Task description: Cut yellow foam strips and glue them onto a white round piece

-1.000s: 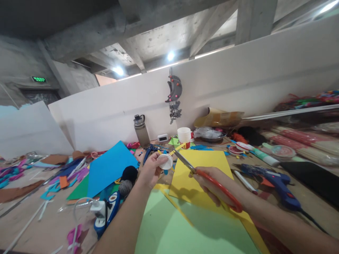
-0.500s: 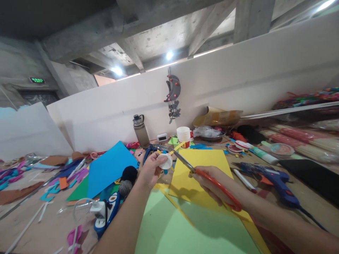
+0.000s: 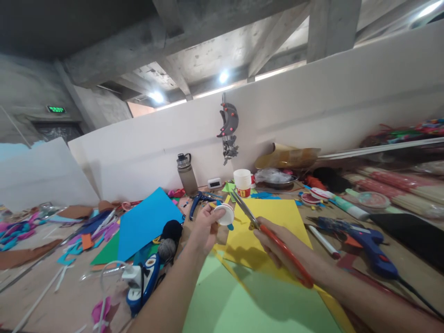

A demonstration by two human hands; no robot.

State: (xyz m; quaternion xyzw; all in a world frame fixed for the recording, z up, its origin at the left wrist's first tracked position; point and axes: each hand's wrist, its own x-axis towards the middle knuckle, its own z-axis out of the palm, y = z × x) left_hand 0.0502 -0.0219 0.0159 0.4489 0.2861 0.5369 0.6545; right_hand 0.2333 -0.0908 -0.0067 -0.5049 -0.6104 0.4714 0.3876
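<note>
My left hand (image 3: 204, 227) is closed round a small white round lid-like piece (image 3: 225, 215) with a bit of blue under it, held above the table. My right hand (image 3: 275, 245) grips red-handled scissors (image 3: 274, 243); their metal blades (image 3: 243, 208) are slightly parted and point up and left, tips just right of the white piece. Both hands hover over a yellow paper sheet (image 3: 277, 215) that lies partly on a light green sheet (image 3: 243, 300).
A blue glue gun (image 3: 360, 243) and a white marker (image 3: 324, 242) lie to the right. A blue sheet (image 3: 145, 222), yarn balls (image 3: 168, 240), a blue-white tool (image 3: 144, 282) and paper scraps sit left. A water bottle (image 3: 185, 175) and paper cup (image 3: 242, 180) stand by the white wall.
Both hands shifted slightly right and closer together; the scissor blades now point more steeply upward beside the white piece. The view has tilted a little.
</note>
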